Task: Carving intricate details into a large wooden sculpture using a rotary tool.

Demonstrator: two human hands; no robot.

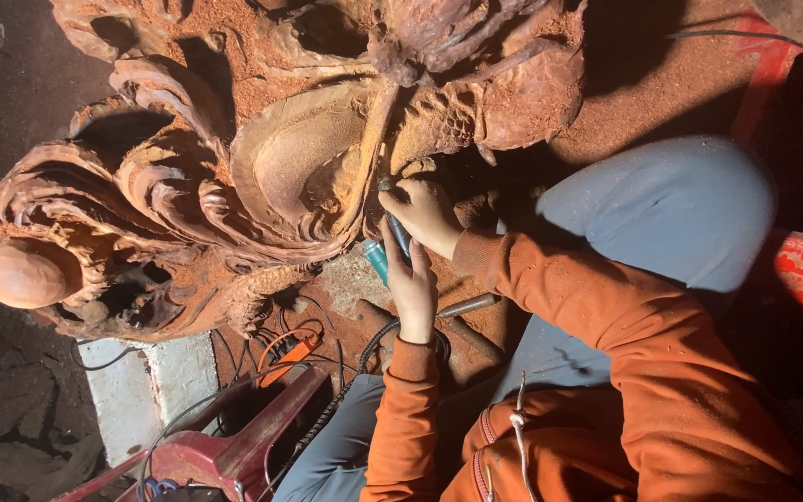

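The fingers [400,198] of the right hand [429,216] are closed narrowly around the front part of a slim rotary carving tool [396,228], close to its tip. The tip touches the large reddish wood carving [262,158], at a fold just beside a scaled part. The left hand [411,284] is wrapped around the back part of the same tool, where a blue-green section [375,258] shows beside the palm. Both hands come out of orange sleeves [550,288]. From the tool a dark flexible shaft [374,339] goes down toward a red stand [234,446]. Red wood dust [643,84] covers the carving and the floor around it. The person's knee, in grey trousers [671,209], lies just beside the hands.
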